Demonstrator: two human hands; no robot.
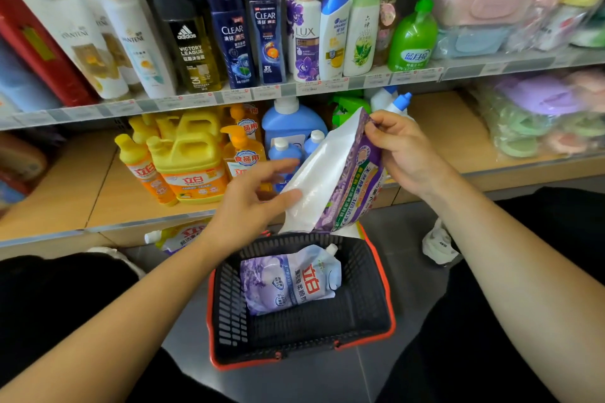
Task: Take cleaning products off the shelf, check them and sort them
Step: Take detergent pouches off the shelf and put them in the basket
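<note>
I held the purple refill pouch (330,180) tilted above the basket (376,334), at 12 o'clock from it. My right hand (402,154) pinched its top corner; my left hand (248,203), fingers half open, steadied its white side. That loose support risked it slipping onto the pouch in the basket (288,281).
</note>
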